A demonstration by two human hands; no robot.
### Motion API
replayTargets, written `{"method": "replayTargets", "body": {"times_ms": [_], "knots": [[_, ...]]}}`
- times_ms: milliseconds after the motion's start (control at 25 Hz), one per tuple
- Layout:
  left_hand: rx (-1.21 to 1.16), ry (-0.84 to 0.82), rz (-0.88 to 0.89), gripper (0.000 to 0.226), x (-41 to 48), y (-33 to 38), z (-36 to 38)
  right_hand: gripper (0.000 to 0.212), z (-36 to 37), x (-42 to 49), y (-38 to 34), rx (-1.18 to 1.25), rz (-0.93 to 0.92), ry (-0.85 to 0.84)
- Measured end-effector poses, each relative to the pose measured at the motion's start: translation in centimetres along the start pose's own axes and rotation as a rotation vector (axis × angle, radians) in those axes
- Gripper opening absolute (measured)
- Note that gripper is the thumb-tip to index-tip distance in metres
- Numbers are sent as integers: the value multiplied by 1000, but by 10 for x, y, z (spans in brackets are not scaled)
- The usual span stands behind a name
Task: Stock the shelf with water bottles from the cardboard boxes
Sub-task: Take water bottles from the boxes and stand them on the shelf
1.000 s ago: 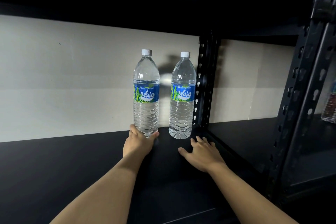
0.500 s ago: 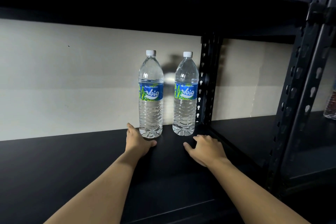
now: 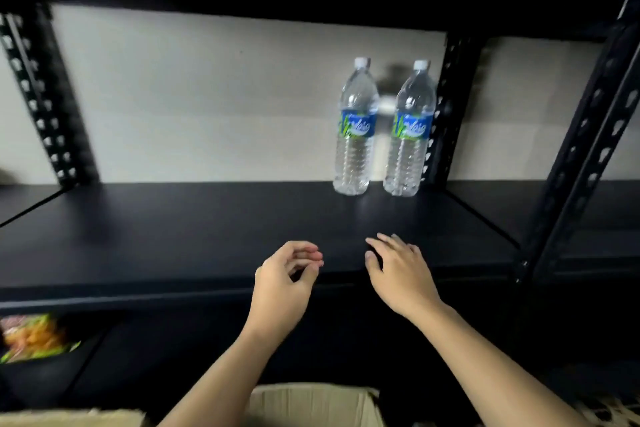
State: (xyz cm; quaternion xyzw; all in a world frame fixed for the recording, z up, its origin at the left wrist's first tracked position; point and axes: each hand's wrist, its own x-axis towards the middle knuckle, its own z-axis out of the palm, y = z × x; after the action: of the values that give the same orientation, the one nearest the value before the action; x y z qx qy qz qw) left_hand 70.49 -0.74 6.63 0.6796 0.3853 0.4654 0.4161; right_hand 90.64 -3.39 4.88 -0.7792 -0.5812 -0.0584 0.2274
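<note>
I see a black shelf (image 3: 173, 229): a flat, matte board with a faint sheen, set in a dark metal rack.

Behind the shelf is a pale, smooth wall (image 3: 207, 97). At its back right corner stands a black rear post (image 3: 450, 107) punched with keyhole slots. At its front right corner is a thicker front post (image 3: 588, 135) with the same slots. Under the shelf's left end lies a blurred packet (image 3: 34, 336) in orange and green. Below the shelf's front edge is a tan cardboard box (image 3: 311, 402), open at the top, its contents hidden.

Two water bottles stand upright at the back right of the shelf, side by side with a narrow gap. The left bottle (image 3: 355, 128) and the right bottle (image 3: 410, 132) are clear plastic with ribbed lower bodies, white caps and blue-and-green labels too blurred to read. The right bottle is just beside the rear post.

Both bare forearms reach up toward the shelf's front edge. The left hand (image 3: 284, 281) has its fingers loosely curled toward the thumb and holds nothing. The right hand (image 3: 398, 274) is palm down with relaxed, slightly spread fingers, also holding nothing; I cannot tell whether it touches the shelf. Bare board lies between the hands and the bottles, which are well apart.
</note>
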Motion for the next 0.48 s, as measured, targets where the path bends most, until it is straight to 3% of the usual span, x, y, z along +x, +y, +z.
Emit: {"method": "replayTargets", "body": {"times_ms": [80, 160, 280, 480], "knots": [[-86, 139, -70, 22, -49, -20, -18, 47, 9, -56, -26, 94, -154, 89], [-58, 255, -223, 22, -97, -54, -31, 46, 25, -108, -44, 190, -188, 54], [76, 279, -561, 17, -156, -106, -38, 50, 58, -159, -53, 188, -113, -215], [146, 282, -1146, 51, -211, -179, -15, 60, 116, -193, -47, 37, -11, -623]]}}
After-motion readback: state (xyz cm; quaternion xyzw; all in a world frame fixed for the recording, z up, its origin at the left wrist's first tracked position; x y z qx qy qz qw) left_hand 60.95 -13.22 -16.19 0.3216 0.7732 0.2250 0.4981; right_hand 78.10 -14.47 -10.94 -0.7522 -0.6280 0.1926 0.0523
